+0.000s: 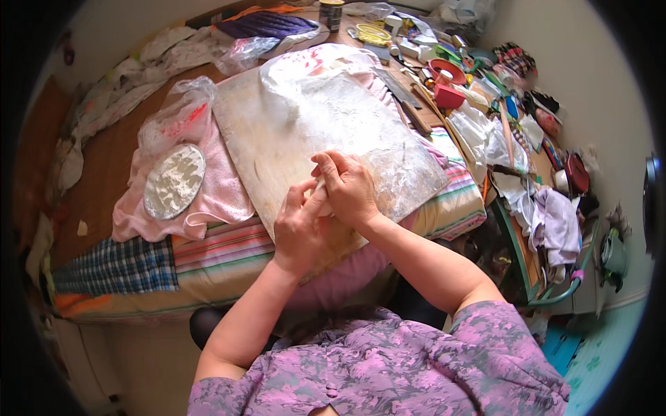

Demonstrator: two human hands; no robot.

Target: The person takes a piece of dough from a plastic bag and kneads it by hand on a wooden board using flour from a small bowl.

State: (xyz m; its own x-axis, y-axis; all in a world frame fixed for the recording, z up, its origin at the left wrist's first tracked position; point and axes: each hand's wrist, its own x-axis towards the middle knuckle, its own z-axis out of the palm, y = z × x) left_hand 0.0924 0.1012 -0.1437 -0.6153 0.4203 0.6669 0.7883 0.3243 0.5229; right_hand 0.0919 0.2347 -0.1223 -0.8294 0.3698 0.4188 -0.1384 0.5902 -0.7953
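Observation:
My left hand and my right hand meet over the near part of a floured wooden board. Between them they hold a small pale lump, likely dough, mostly hidden by the fingers. White powder, apparently flour, is smeared over the board's middle and right side. To the left, a round dish of white flour rests on a pink towel. A thin white plastic bag with red print covers the board's far end.
A wide-bladed knife with a wooden handle lies along the board's right edge. Farther right, a red bowl, bags and household items crowd a table. A clear plastic bag lies behind the flour dish. Striped cloth covers the near edge.

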